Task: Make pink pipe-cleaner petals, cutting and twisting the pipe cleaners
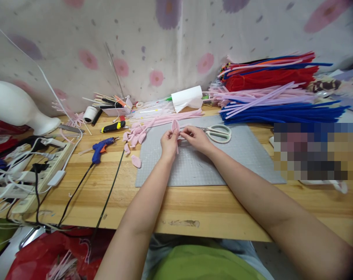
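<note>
Pinched in my left hand (169,144) is a pink pipe-cleaner petal (175,125), upright, with a thin pink stem hanging below the fingers. My right hand (195,138) is closed right beside it, its fingertips together at the petal's base. Both hands are over the grey cutting mat (200,167). Behind my right hand lie scissors with pale handles (220,133), their blades partly hidden by the hand. Several finished pink petals (135,134) are heaped at the mat's left edge, and one single petal (136,161) lies closer to me.
A blue glue gun (100,149) and a yellow-black cutter (113,126) lie left, near a power strip (45,177) with tangled cables. Bundles of blue pipe cleaners (281,112) and red ones (269,77) fill the back right. A white foam head (13,105) stands far left.
</note>
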`<state>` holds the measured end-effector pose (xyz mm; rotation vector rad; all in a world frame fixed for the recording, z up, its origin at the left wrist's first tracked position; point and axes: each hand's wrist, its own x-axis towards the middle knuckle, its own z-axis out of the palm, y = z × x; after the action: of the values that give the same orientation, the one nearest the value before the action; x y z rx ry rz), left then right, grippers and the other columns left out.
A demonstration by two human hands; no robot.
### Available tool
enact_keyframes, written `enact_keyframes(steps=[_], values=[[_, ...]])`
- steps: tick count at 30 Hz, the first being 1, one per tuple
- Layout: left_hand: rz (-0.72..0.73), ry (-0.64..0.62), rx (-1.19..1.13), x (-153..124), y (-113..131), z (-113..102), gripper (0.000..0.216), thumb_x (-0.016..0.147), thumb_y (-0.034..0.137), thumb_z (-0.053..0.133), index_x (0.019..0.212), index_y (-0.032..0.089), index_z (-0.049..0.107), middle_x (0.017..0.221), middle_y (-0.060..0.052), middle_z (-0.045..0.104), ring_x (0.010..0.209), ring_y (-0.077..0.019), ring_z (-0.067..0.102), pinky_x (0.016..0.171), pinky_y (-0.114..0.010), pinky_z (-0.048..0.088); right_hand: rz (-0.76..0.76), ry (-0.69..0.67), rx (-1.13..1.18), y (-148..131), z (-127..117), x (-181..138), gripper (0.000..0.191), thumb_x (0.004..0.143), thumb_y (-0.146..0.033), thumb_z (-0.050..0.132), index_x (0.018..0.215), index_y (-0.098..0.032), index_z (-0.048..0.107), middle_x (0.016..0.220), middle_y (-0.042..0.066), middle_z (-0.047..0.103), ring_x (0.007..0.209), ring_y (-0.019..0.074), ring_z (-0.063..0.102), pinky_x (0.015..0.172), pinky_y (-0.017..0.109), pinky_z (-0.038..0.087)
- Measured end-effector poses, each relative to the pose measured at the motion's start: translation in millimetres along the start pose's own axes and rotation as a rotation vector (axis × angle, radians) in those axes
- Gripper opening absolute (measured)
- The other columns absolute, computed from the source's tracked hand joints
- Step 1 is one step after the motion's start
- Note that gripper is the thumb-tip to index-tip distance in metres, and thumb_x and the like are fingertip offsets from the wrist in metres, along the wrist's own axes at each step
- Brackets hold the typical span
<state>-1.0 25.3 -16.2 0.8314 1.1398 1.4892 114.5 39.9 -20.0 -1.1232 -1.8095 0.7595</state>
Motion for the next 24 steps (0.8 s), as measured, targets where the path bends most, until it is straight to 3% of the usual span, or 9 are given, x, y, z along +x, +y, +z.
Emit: enact_keyframes(steps=[5, 12, 19, 24], values=[[-0.103, -0.123, -0.061, 0.3, 0.8, -0.8, 0.020, 0.069, 0.032, 0.062, 0.069, 0.013, 0.056, 0.064, 0.001, 0.058, 0.058, -0.0082, 0.055, 0.064, -0.025, 0.048, 0.021, 0.063, -0.100, 1.8, -0.1, 1.1, 0.017, 0.079, -0.028, 0.047, 0.067, -0.018, 0.051, 0.070, 0.002, 0.056, 0.067, 0.0134, 0.049, 0.062, 0.026, 0.036], [-0.004, -0.020, -0.021, 3.2, -1.4, -2.8, 0.019, 0.067, 0.031, 0.064, 0.070, 0.014, 0.058, 0.063, 0.002, 0.058, 0.061, -0.0084, 0.056, 0.065, -0.023, 0.047, -0.063, -0.059, -0.213, -1.3, -0.8, -3.7, 0.015, 0.078, -0.029, 0.049, 0.074, -0.017, 0.057, 0.073, 0.003, 0.057, 0.066, 0.0135, 0.048, 0.063, 0.026, 0.036], [-0.116, -0.116, 0.041, 1.2, 2.0, -4.3, 0.016, 0.064, 0.023, 0.066, 0.072, 0.013, 0.057, 0.064, 0.001, 0.059, 0.056, -0.0100, 0.058, 0.060, -0.026, 0.049, -0.059, 0.029, -0.212, 2.3, -0.8, -3.0, 0.014, 0.079, -0.025, 0.045, 0.072, -0.018, 0.055, 0.074, 0.003, 0.057, 0.068, 0.0145, 0.048, 0.062, 0.027, 0.034], [-0.098, -0.084, 0.082, 2.2, -2.3, -3.5, 0.011, 0.066, 0.017, 0.063, 0.073, 0.014, 0.057, 0.061, 0.002, 0.059, 0.056, -0.0093, 0.057, 0.060, -0.025, 0.048, -0.019, 0.034, -0.190, 1.2, -0.8, -2.6, 0.012, 0.077, -0.025, 0.047, 0.068, -0.019, 0.052, 0.071, 0.003, 0.056, 0.065, 0.0142, 0.047, 0.060, 0.027, 0.033]])
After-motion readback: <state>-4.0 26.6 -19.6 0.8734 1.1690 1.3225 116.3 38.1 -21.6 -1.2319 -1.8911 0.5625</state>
